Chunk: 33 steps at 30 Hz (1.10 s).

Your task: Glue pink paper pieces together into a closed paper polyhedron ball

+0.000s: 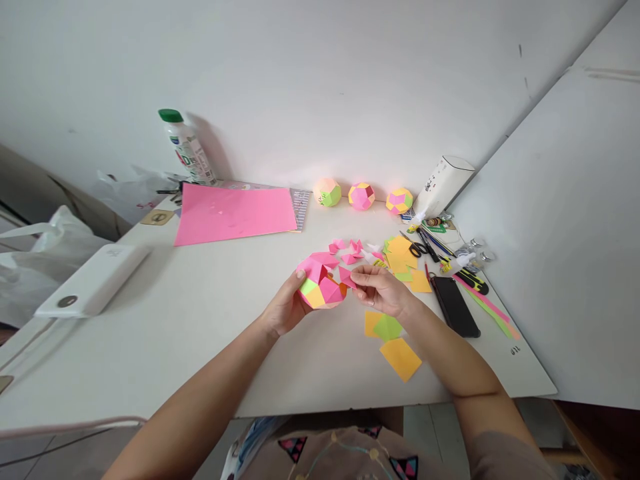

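The white table (190,320) carries everything, with its far edge against the wall and its right edge against a white panel. Largest on it is the pink paper sheet (235,212), lying flat toward the far edge left of centre, with a bottle (187,150) behind it and a white power bank (93,280) near the left edge. Three finished paper balls (361,196) stand in a row along the far edge. A black phone (454,305) lies near the right edge, with scissors (417,249) and pens beyond it.

At the middle of the table, lifted just above it, is the half-built paper ball (320,283) of pink, yellow and green units. The left hand (285,308) cups it from below and the left, fingers closed around it. The right hand (380,288) pinches a small pink folded unit (346,276) at the ball's right side, touching it.

To do this well, the left hand should probably hold firmly without crushing the shell, while the right slides the unit's point fully into a pocket rather than forcing it. Loose folded pink units (350,250) lie just beyond the hands, and loose orange and green squares (393,340) lie near the front edge.
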{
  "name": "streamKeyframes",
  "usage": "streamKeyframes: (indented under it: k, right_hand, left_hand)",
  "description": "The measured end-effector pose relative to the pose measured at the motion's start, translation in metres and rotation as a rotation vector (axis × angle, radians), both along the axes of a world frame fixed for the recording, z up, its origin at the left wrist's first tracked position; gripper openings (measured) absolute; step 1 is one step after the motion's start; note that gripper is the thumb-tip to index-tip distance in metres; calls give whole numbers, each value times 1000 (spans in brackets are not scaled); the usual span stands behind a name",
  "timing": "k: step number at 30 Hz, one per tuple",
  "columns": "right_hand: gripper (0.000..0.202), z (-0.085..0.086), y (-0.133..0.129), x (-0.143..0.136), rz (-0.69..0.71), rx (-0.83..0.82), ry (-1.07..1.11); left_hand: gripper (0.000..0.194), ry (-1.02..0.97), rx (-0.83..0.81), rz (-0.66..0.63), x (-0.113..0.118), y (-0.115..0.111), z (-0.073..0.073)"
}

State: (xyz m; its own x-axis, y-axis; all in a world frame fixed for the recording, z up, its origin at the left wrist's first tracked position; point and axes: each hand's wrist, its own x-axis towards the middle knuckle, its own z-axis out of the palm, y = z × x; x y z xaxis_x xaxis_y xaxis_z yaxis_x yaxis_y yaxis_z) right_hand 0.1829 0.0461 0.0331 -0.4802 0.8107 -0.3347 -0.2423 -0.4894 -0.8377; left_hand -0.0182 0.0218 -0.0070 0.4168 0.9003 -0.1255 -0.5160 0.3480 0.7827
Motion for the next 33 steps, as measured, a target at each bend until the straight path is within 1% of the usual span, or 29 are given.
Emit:
streamKeyframes:
  k: [4, 7, 10, 13, 16, 19, 21, 24, 28, 33]
  right_hand:
    - [20, 0, 1, 1, 71, -38, 58]
    - [14, 0, 2, 4, 124, -25, 38]
    - [11, 0, 2, 7, 143, 83, -16]
    - [10, 3, 2, 10, 114, 221, -79]
    - [8, 6, 1, 13, 128, 289, -78]
    - [7, 6, 1, 14, 196, 271, -3]
    - [8, 4, 3, 14, 247, 227, 55]
    - [11, -1, 6, 14, 287, 157, 131]
    - [15, -4, 9, 14, 280, 102, 171]
    - [19, 0, 5, 11, 246, 133, 101]
  left_hand:
    - [54, 9, -3, 0, -1, 0, 0]
    - [53, 14, 6, 7, -2, 0, 1]
    - [53, 14, 12, 3, -2, 0, 1]
    - [53, 9, 23, -18, -2, 1, 0]
    - [54, 16, 28, -30, -2, 1, 0]
    - [54, 26, 23, -36, -2, 0, 0]
    - [55, 32, 13, -44, -2, 0, -1]
    - [56, 37, 2, -57, -2, 0, -1]
    - [54, 21, 2, -61, -2, 0, 0]
    - [55, 28, -5, -55, -1, 0, 1]
